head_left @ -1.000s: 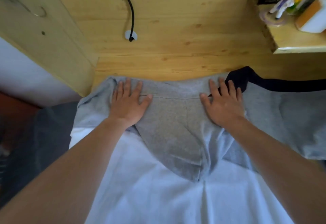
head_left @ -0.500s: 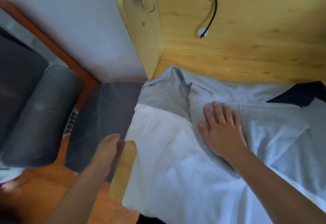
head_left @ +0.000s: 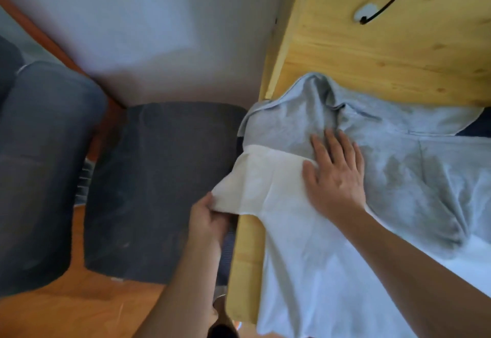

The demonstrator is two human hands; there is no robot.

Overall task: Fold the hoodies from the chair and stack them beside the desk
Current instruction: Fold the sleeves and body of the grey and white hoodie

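- On the wooden desk (head_left: 372, 53) in front of you lies the hoodie (head_left: 332, 231), face down as far as you can judge, its white body spread toward you and its grey hood (head_left: 414, 178) flopped back over it.
- Your right hand (head_left: 336, 175) lies flat on the garment near the shoulder, fingers straight and a little apart, pinning the cloth where grey meets white.
- Your left hand (head_left: 210, 220) is off the desk's left edge, fingers and thumb pinching the end of the white sleeve (head_left: 255, 180), which hangs out past the edge.
- Judging by that, you are at the first fold: the sleeve is ready to be brought across the back, while the body is still fully open and no fold shows yet.
- A dark garment (head_left: 475, 127) peeks out under the grey cloth at the far right; whether it is another hoodie waiting, you cannot tell.
- Beside the desk stands a dark grey chair (head_left: 159, 183), its seat bare where it shows; no folded stack is visible there or on the floor (head_left: 79, 311).
- So the task looks early: this hoodie has its sleeves, hood and body left to fold, and the stacking has not begun as far as the view shows.
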